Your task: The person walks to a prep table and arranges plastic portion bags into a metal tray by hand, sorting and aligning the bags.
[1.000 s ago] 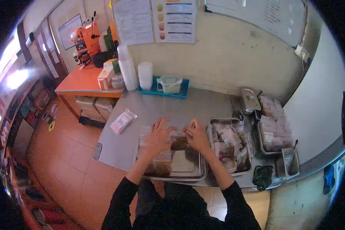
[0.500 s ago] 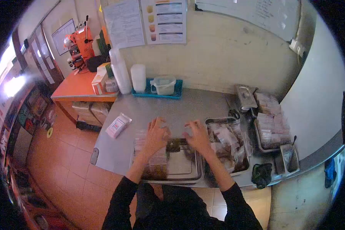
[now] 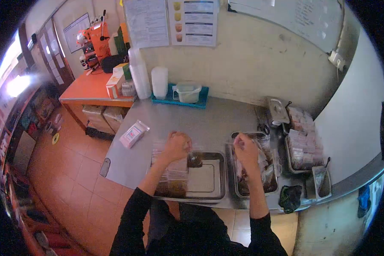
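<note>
My left hand [image 3: 178, 146] is closed at the top of a small clear plastic bag [image 3: 195, 160] with dark brown contents. That bag hangs over a metal tray [image 3: 223, 179], whose left part is filled with rows of packed clear bags [image 3: 171, 181]. Fingers pinched together, my right hand [image 3: 246, 152] is above a second metal tray [image 3: 237, 192] of loose filled bags [image 3: 266, 170]. Whatever its fingertips hold, if anything, is too small to make out.
A pack of plastic bags [image 3: 134, 134] lies left on the steel table [image 3: 222, 115]. Behind stand a teal tray [image 3: 168, 102] and stacked cups [image 3: 139, 77]. Rightward are a tray of packets [image 3: 303, 149], a metal container [image 3: 322, 183] and a dark cloth [image 3: 290, 198].
My right hand has moved right, from beside the small bag to above the tray of loose bags, and its fingers have closed. My left hand has stayed by the bag, its fingers more curled.
</note>
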The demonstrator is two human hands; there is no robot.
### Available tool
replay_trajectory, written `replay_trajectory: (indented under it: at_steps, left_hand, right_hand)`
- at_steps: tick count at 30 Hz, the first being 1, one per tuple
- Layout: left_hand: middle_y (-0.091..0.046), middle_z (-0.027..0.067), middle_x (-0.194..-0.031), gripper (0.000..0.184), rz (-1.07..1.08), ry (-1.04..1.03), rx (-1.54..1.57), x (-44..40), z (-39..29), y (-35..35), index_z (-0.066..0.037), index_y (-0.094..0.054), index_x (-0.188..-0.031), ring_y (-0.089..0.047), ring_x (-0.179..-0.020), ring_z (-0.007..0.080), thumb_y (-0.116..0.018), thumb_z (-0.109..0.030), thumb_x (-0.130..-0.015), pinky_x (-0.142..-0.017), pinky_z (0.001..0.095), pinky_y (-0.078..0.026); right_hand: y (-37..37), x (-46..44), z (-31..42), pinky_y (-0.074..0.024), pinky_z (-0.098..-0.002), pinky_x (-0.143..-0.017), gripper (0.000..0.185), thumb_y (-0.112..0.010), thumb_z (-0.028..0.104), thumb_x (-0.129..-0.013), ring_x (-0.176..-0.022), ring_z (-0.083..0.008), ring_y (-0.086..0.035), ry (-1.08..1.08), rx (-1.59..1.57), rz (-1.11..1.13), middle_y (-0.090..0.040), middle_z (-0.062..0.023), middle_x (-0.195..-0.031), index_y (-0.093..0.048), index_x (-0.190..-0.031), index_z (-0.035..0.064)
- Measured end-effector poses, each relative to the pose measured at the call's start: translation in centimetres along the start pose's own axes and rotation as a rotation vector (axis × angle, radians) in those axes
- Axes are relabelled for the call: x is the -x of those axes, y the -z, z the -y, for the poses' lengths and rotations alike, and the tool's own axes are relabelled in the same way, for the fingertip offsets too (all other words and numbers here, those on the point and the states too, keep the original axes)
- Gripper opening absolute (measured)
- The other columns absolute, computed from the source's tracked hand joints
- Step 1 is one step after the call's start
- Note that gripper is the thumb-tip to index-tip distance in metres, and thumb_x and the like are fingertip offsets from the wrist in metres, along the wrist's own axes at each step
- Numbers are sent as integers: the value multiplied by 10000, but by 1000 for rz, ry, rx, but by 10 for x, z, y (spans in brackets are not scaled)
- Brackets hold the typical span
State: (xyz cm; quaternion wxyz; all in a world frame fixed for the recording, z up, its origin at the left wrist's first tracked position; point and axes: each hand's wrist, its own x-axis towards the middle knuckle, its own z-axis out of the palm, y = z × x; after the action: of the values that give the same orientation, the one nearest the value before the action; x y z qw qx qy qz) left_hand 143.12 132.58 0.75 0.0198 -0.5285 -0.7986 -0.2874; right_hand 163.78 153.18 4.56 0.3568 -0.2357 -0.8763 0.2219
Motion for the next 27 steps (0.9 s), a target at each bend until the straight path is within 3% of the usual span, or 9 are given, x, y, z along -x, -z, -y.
replay_trajectory:
  at_steps: [2, 3, 5, 9, 11, 14, 17, 24, 27]
  left_hand:
    - [-669, 88, -881, 115, 59, -56, -103, -2, 1, 3, -125, -682, -779, -612, -970, 291, -726, -166, -681, -962, 444, -368]
    - [-669, 88, -881, 115, 65, -58, -101, -2, 2, 2, -125, -682, -779, -612, -970, 291, -726, -166, -681, -962, 444, -368]
    - [-672, 81, -878, 111, 20, -66, -80, -3, 4, 0, -130, -670, -758, -619, -952, 290, -735, -174, -679, -949, 446, -378]
    - [-674, 64, -855, 138, 48, -65, -53, -5, 7, 2, -136, -651, -743, -622, -952, 282, -756, -189, -671, -938, 452, -385]
    - [-674, 53, -842, 140, 0, -54, 95, -6, 3, 4, -136, -638, -744, -627, -941, 275, -753, -186, -680, -928, 454, -389]
    - [-672, 39, -849, 106, 92, -56, 129, -8, 7, 5, -139, -642, -765, -625, -940, 261, -727, -158, -705, -934, 443, -381]
    - [-670, 22, -865, 66, 136, -110, 86, -10, 10, 3, -154, -670, -780, -615, -954, 244, -702, -140, -724, -936, 439, -375]
    - [-671, 16, -881, 65, 106, -192, 0, -9, 10, 3, -192, -710, -777, -597, -981, 248, -714, -184, -713, -961, 451, -364]
    - [-673, 14, -883, 83, 105, -196, -53, -6, 2, 6, -191, -705, -764, -591, -993, 262, -736, -218, -693, -980, 459, -351]
  right_hand:
    - [12, 3, 12, -506, -377, -679, 152, -689, 172, -790, -747, -290, -661, -62, -319, 287, -665, -122, -810, -629, -870, 57]
    - [9, 6, 13, -506, -377, -679, 152, -689, 172, -790, -747, -290, -661, -69, -319, 286, -665, -122, -810, -629, -870, 57]
    - [-6, 13, 18, -518, -351, -689, 153, -725, 209, -779, -744, -255, -673, -34, -543, 553, -679, -118, -785, -705, -863, 83]
    - [-47, 32, 37, -495, -324, -675, 146, -745, 204, -762, -729, -198, -639, 48, -327, 586, -676, -108, -796, -745, -848, 86]
    - [-62, 35, 44, -500, -328, -682, 145, -745, 215, -755, -744, -210, -652, -86, -304, 635, -688, -110, -824, -758, -825, 90]
    - [-89, 39, 30, -530, -377, -733, 143, -734, 240, -740, -768, -287, -675, 27, -293, 380, -700, -106, -838, -760, -827, 129]
    - [-95, 33, 25, -531, -392, -744, 132, -720, 230, -738, -787, -308, -675, 33, -374, 272, -699, -117, -849, -754, -816, 128]
    - [-96, 27, 33, -530, -408, -731, 142, -719, 222, -723, -780, -318, -677, -47, -227, 262, -705, -116, -827, -749, -821, 124]
    - [-89, 29, 39, -525, -364, -661, 107, -704, 144, -756, -700, -269, -659, -64, -212, 252, -694, -128, -842, -730, -833, 74]
